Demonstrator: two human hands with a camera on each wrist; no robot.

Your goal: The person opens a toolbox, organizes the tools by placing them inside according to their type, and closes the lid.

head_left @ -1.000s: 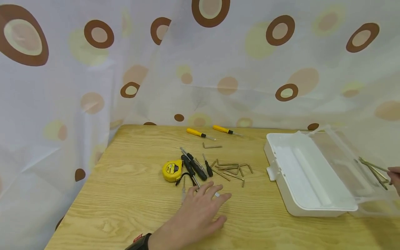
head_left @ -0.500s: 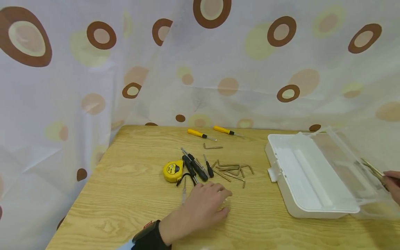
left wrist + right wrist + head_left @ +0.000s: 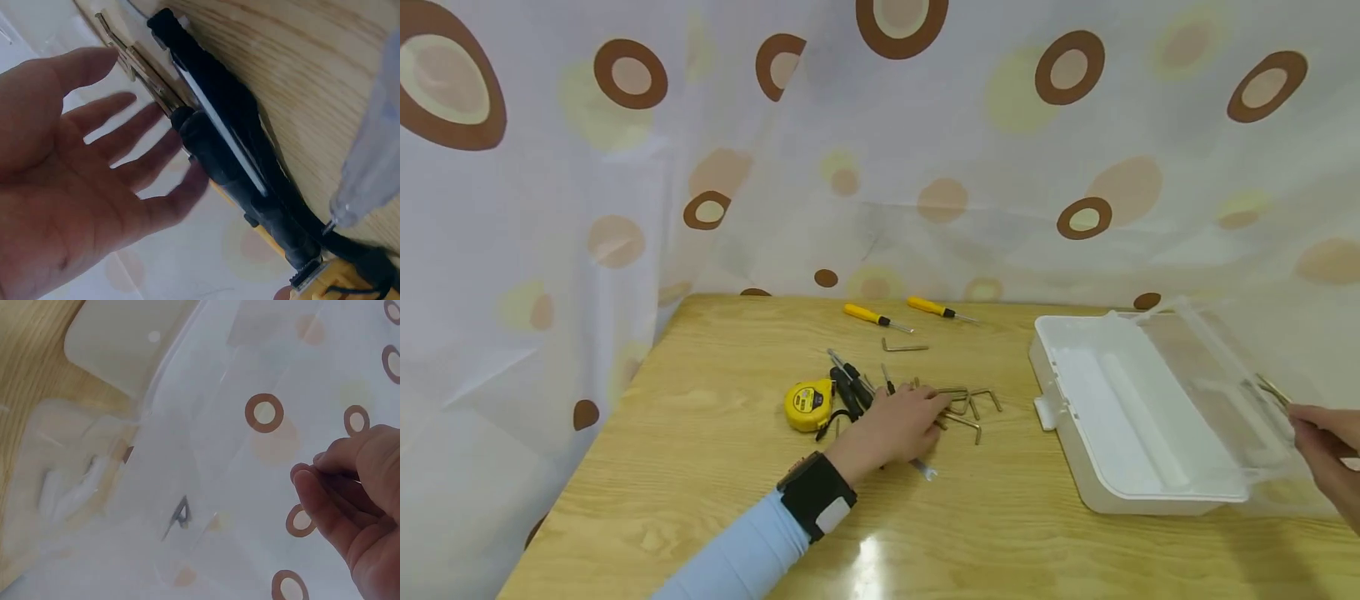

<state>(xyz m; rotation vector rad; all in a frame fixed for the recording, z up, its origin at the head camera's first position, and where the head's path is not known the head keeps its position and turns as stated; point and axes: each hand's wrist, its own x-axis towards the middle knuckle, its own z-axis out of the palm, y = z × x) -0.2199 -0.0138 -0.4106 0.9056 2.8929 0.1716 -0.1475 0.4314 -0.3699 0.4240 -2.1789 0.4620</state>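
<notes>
My left hand [image 3: 898, 427] reaches over the tools at mid-table, its fingertips right at the pile of brass-coloured hex keys [image 3: 964, 402]. In the left wrist view its fingers are spread and gently bent beside more hex keys [image 3: 139, 65] and black screwdriver handles [image 3: 219, 153], with nothing in the palm. At the far right, my right hand [image 3: 1326, 446] pinches a few hex keys [image 3: 1272, 390] between thumb and fingers, over the translucent lid of the white box [image 3: 1078, 454]. An open-end wrench [image 3: 927, 471] pokes out below my left hand.
A yellow tape measure [image 3: 808, 406] lies left of the pile. Behind it are two yellow-handled screwdrivers [image 3: 865, 313] and a single hex key [image 3: 904, 347]. The box's lid [image 3: 1213, 367] is swung back to the right. A patterned curtain [image 3: 880, 150] hangs behind the table.
My left hand has moved away from the wrench, farther back onto the hex keys, uncovering the wrench's end. My right hand has come further into view from the right, still gripping its hex keys.
</notes>
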